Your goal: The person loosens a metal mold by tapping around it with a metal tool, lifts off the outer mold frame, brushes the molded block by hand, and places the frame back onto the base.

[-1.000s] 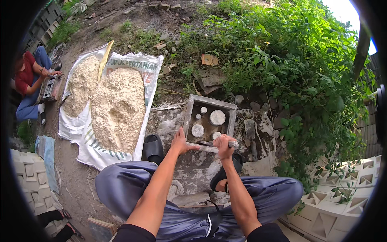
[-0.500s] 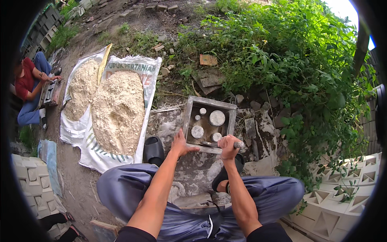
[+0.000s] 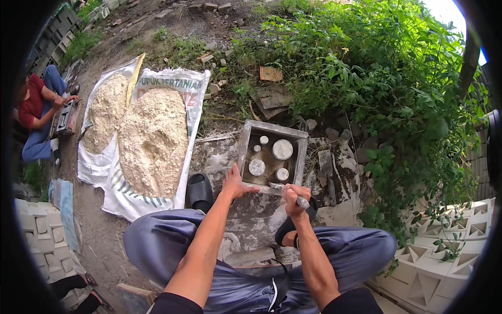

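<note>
A square grey mould [image 3: 300, 162] sits on the ground before me, with several round pale plugs of different sizes standing inside, the largest a pale cylinder [image 3: 283, 149] at far right. My left hand [image 3: 235, 183] holds the mould's near left corner, thumb along the near side and fingers along the left. My right hand [image 3: 295, 199] is closed around the thick grey handle [image 3: 303, 202] of a small trowel. Its narrow metal blade [image 3: 276, 185] points left and touches or hovers just above the near rim; the hand hides part of it.
Left of the mould, a pale powder heap [image 3: 152, 141] lies on white sacks [image 3: 196, 89]. Flat tools [image 3: 325, 165] and rubble lie to the right, beside leafy plants [image 3: 361, 73]. Pale patterned blocks [image 3: 439, 261] stand lower right. Another person [image 3: 39, 104] works at far left.
My right hand has turned and come slightly nearer to me, so the trowel handle now points toward my right knee. My left hand stays on the mould's corner.
</note>
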Tool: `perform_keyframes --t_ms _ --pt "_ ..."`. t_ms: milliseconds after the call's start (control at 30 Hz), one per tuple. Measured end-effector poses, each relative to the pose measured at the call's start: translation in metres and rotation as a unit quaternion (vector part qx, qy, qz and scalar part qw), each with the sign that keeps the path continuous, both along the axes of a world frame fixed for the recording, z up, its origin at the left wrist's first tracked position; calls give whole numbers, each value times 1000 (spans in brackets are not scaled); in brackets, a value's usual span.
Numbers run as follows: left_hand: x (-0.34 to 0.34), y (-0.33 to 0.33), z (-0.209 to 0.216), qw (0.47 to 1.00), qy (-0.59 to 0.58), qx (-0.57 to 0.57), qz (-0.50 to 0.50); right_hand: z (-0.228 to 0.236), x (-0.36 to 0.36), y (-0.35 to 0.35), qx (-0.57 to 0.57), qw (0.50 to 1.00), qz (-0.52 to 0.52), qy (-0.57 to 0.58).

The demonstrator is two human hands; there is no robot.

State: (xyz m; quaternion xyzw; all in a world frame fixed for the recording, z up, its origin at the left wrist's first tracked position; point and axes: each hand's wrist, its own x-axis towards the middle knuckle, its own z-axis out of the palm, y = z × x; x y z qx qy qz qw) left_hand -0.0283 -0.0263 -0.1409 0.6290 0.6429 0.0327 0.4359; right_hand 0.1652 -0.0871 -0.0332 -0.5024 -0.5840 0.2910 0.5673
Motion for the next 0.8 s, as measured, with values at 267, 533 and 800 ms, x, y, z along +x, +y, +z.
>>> perform_keyframes --t_ms 267,533,800 --pt "1 -2 -1 1000 14 6 -6 -22 29 -2 -12 999 2 40" --pt "-2 1 3 1000 12 -21 -18 15 19 4 33 992 10 122" --pt "1 3 0 1000 17 -24 -10 -15 16 8 2 993 -39 112"
